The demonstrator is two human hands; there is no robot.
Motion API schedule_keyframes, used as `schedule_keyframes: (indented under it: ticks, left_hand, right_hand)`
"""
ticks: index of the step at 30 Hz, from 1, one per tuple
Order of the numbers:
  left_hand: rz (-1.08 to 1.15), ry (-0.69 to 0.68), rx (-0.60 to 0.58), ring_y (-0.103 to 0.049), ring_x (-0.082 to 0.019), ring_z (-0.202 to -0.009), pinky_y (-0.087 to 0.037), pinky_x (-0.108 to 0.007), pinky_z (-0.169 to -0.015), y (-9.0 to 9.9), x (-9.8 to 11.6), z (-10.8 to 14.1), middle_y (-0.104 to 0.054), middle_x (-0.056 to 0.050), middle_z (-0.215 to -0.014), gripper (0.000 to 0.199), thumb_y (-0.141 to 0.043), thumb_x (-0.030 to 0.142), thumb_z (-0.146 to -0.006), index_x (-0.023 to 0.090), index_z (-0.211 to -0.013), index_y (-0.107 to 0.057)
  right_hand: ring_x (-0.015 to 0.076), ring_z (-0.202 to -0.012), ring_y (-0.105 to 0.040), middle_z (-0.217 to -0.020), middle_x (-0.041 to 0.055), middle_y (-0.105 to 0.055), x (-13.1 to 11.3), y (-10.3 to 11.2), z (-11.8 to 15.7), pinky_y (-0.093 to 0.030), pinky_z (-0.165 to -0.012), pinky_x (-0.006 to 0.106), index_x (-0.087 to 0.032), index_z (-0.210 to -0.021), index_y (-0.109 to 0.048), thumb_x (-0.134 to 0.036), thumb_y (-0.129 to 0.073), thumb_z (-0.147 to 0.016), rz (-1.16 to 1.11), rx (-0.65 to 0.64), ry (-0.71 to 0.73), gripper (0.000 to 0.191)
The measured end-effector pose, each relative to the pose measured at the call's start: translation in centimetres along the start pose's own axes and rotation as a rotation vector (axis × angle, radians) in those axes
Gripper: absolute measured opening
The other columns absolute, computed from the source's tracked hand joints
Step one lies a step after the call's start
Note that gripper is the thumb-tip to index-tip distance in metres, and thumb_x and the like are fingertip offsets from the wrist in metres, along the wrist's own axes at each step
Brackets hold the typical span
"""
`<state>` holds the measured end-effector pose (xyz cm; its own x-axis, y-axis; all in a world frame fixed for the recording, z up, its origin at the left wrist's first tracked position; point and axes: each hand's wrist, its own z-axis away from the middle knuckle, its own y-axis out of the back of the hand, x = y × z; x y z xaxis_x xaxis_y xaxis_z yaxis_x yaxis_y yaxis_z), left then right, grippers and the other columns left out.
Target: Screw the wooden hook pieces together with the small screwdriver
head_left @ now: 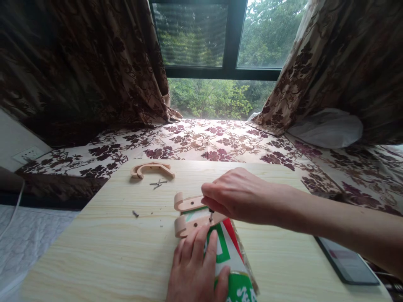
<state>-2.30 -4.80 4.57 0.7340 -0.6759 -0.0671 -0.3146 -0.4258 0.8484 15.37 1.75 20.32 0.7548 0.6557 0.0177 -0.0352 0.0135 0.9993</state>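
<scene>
My right hand [231, 193] is closed in a fist around a small screwdriver [211, 212], whose handle is mostly hidden. Its metal tip points down at a hole or screw in the nearer light-wood hook [189, 226]. With fingers spread, my left hand [197, 260] lies over a green, white and red plastic packet [231, 247], fingertips against that hook's near edge. A second wooden hook [191, 203] lies parallel just behind, partly covered by my right hand. Both hooks rest on the packet, their curled ends to the left.
More curved wooden pieces [151, 168] lie at the back left of the pale wood table [103, 235]. Several loose screws [158, 183] are in front of them, with a dark screw [135, 214] nearer. A phone [349, 260] sits at the right edge, under my forearm.
</scene>
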Motion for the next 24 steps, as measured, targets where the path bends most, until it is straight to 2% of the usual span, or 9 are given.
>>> schedule_keyframes:
  ticks: [5,8,15,18,24]
  left_hand:
    - [-0.01,0.007,-0.004,-0.049,-0.027,-0.117,-0.041,-0.036,-0.091,0.1,0.0,0.1,-0.057,-0.009,-0.129,0.05,-0.055,0.047,-0.083,0.017,-0.123,-0.057]
    - [-0.007,0.005,-0.009,-0.05,-0.027,-0.117,-0.041,-0.036,-0.091,0.2,0.1,0.0,-0.057,-0.01,-0.128,0.049,-0.055,0.047,-0.083,0.017,-0.122,-0.057]
    - [0.012,0.006,-0.016,-0.049,-0.027,-0.118,-0.042,-0.036,-0.092,0.0,-0.1,0.0,-0.056,-0.009,-0.13,0.05,-0.055,0.047,-0.083,0.018,-0.123,-0.056]
    - [0.021,0.009,-0.023,-0.049,-0.027,-0.119,-0.042,-0.036,-0.093,0.0,0.0,0.0,-0.055,-0.01,-0.131,0.051,-0.055,0.047,-0.083,0.017,-0.125,-0.056]
    - [0.02,0.013,-0.028,-0.047,-0.027,-0.121,-0.042,-0.036,-0.093,0.1,0.2,0.1,-0.054,-0.009,-0.132,0.05,-0.055,0.045,-0.083,0.017,-0.125,-0.056]
  right_hand:
    - [0.0104,-0.057,-0.041,-0.072,0.0007,-0.06,-0.3,1.1,0.9,-0.022,-0.051,0.026,-0.018,-0.083,-0.055,-0.022,-0.048,-0.091,-0.063,-0.019,0.114,0.011]
    - [0.0104,-0.061,-0.043,-0.075,0.0012,-0.061,-0.4,1.3,1.0,-0.025,-0.054,0.026,-0.017,-0.082,-0.055,-0.017,-0.047,-0.092,-0.076,-0.049,0.161,0.013]
    - [0.0097,-0.053,-0.038,-0.066,0.0009,-0.059,-0.1,-0.2,0.3,-0.021,-0.051,0.026,-0.017,-0.08,-0.055,-0.026,-0.043,-0.095,-0.09,0.004,0.052,0.021]
    - [0.0095,-0.05,-0.036,-0.062,0.0006,-0.058,-0.2,-0.2,0.1,-0.018,-0.049,0.027,-0.017,-0.08,-0.056,-0.029,-0.044,-0.094,-0.061,0.02,0.015,0.022]
    - [0.0091,-0.058,-0.042,-0.071,0.0012,-0.06,-0.1,1.2,0.7,-0.024,-0.053,0.025,-0.016,-0.075,-0.058,-0.024,-0.048,-0.093,-0.077,-0.003,0.153,0.022]
